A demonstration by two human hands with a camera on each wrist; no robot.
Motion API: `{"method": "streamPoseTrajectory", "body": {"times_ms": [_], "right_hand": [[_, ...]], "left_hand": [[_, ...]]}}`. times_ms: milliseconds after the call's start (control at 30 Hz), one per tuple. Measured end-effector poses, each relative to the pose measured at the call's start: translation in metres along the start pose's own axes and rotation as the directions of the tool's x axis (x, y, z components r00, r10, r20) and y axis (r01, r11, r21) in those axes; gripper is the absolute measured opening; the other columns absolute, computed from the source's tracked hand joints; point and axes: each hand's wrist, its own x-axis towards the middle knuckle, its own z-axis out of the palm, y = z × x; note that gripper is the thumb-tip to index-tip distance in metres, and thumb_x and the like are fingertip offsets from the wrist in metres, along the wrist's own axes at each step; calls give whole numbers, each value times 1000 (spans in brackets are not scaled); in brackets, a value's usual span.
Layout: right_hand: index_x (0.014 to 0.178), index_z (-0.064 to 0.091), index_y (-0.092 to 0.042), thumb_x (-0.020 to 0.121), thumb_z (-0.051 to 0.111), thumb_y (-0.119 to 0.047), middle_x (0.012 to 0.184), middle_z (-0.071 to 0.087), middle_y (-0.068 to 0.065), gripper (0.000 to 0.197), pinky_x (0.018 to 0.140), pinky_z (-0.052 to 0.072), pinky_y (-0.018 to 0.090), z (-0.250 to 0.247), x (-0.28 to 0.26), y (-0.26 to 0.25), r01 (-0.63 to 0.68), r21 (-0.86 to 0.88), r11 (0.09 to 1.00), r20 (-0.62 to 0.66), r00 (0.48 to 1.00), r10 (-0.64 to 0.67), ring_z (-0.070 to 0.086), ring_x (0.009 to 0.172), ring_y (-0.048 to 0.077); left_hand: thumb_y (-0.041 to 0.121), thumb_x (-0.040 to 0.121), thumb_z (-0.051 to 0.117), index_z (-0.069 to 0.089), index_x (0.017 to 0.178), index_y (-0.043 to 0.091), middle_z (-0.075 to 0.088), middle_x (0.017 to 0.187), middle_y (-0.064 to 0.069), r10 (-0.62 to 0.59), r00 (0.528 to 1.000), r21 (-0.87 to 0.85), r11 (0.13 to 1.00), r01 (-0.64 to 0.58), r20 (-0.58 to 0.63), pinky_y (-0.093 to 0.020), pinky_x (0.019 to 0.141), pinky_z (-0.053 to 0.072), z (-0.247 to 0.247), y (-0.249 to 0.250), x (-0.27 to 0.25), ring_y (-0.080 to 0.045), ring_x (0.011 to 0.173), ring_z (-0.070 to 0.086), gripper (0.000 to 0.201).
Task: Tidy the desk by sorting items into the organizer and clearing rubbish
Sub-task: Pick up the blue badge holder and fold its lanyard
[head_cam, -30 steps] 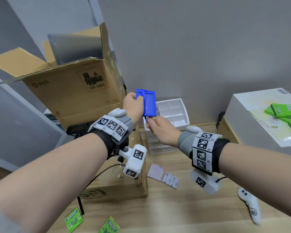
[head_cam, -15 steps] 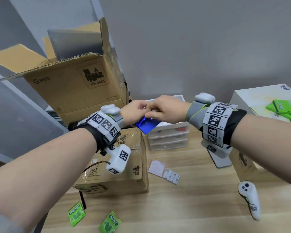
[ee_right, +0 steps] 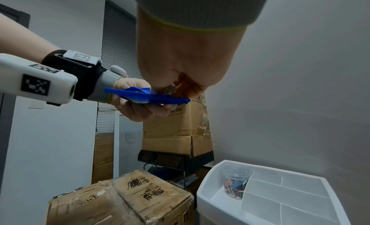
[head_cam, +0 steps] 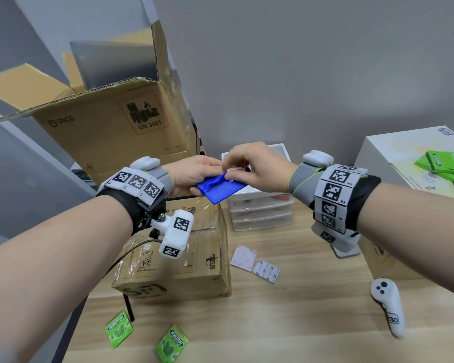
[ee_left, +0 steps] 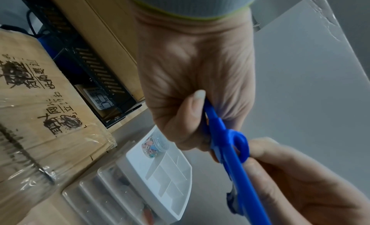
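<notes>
A flat blue plastic card holder [head_cam: 220, 188] hangs in the air, tilted almost level, above the white drawer organizer [head_cam: 260, 208]. My left hand [head_cam: 202, 186] grips its left end, thumb on top and fingers underneath. My right hand [head_cam: 231, 174] reaches over from the right and pinches its upper side, where a thin pale strip shows. The left wrist view shows the blue card holder [ee_left: 230, 146] edge-on with a loop at its end. In the right wrist view the organizer's divided top tray [ee_right: 280, 188] holds a small clear jar of clips [ee_right: 236, 184].
An open cardboard box [head_cam: 110, 121] stands at the back left, a taped carton [head_cam: 178, 271] in front of it. Two green gum packs [head_cam: 144, 334], two flat sachets [head_cam: 254, 265] and a white controller [head_cam: 388, 307] lie on the wooden desk. A white box [head_cam: 404, 163] with green packs stands at the right.
The blue card holder came down from upright at head height and now lies nearly flat. My right hand moved from under it to above it.
</notes>
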Motion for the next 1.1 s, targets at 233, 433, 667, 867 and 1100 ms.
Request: {"method": "streamPoseTrajectory", "body": {"times_ms": [233, 433, 667, 867, 1100], "right_hand": [[89, 72, -16, 86, 74, -38, 87, 66, -4, 22, 77, 44, 33, 1, -1, 9, 20, -112, 994, 2, 1000, -20, 52, 84, 19], [89, 67, -18, 91, 64, -42, 87, 65, -8, 24, 77, 39, 33, 3, -9, 15, 65, -203, 977, 19, 998, -62, 50, 83, 14], [89, 56, -23, 91, 66, -37, 72, 58, -6, 17, 62, 42, 28, 3, -16, 17, -123, 10, 992, 35, 992, 123, 47, 64, 9], [82, 64, -14, 92, 68, -25, 67, 57, -9, 15, 59, 37, 20, 0, -17, 20, -191, 143, 971, 63, 981, 183, 47, 61, 7], [84, 62, -17, 92, 68, -27, 68, 54, -3, 14, 59, 38, 24, 0, -19, 25, -281, 263, 923, 50, 959, 278, 44, 60, 9]], "left_hand": [[34, 91, 66, 62, 92, 23, 62, 89, -3, -75, 996, -41, 996, 77, 48, -28, 56, 51, 5, -5, 3, -15, 71, 60, 12], [28, 86, 65, 62, 115, 19, 60, 102, -12, -133, 990, -15, 991, 133, 48, -29, 55, 51, 9, -6, 5, -19, 77, 60, 30], [9, 86, 54, 69, 115, 12, 59, 106, -16, -120, 990, -76, 989, 126, 81, -30, 71, 50, 13, -9, 7, -21, 83, 58, 32], [2, 99, 46, 61, 118, 8, 60, 78, -9, 5, 1000, -112, 994, -3, 21, -21, 40, 43, 21, -5, 5, -11, 49, 53, 25], [21, 102, 51, 57, 80, 12, 53, 61, -8, 28, 994, -119, 992, -41, -104, -23, 41, 42, 24, 2, 5, -17, 45, 47, 24]]}}
